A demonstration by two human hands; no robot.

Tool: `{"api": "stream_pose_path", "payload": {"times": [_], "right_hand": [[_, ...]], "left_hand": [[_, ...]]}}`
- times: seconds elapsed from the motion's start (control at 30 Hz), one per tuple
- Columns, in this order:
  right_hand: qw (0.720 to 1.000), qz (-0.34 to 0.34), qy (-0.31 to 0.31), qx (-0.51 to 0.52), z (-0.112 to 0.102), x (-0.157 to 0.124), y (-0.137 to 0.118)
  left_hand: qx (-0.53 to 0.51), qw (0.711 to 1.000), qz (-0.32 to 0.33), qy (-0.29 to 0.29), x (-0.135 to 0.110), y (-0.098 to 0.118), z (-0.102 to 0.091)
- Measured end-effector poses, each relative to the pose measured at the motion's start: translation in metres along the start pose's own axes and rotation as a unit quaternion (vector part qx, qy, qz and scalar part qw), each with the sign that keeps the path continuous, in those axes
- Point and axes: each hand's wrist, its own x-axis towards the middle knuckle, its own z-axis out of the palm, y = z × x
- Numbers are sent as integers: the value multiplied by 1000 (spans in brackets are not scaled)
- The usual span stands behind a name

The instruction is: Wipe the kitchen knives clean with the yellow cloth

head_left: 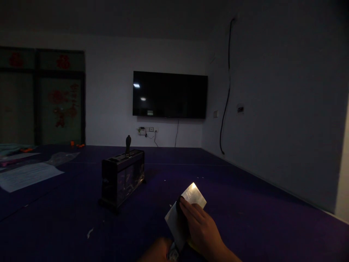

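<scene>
A broad, shiny metal blade that looks like a cleaver [196,196] is held up at a slant, low in the head view. My left hand [158,250] is closed round its lower end at the bottom edge, partly cut off by the frame. My right hand [203,227] lies along the blade's face, its fingers together over a dark, soft-looking cloth or pad [179,205] pressed to the metal. Something yellowish shows below the right palm, too dim to name. Ahead to the left stands a black knife block [124,178], with one black handle [128,143] upright in its top.
The blue-purple tabletop [231,203] stretches to the walls. Paper sheets [29,176] and clear plastic [64,158] lie at the left, with small orange items [80,146] beyond. A small white scrap [89,233] lies nearer. A television [170,95] and a hanging cable [228,87] are on the walls.
</scene>
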Motion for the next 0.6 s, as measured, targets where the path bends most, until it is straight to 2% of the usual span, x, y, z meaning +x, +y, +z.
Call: {"api": "stream_pose_path", "payload": {"times": [0.23,0.43,0.6], "right_hand": [[999,-13,-51,4,-2,0,1],[995,97,-5,0,-4,4,26],[988,150,2,20,-5,6,41]], "left_hand": [[-26,1000,2,-8,-1,-5,1],[17,993,-115,28,-7,4,-1],[29,993,-110,28,-6,11,-2]]}}
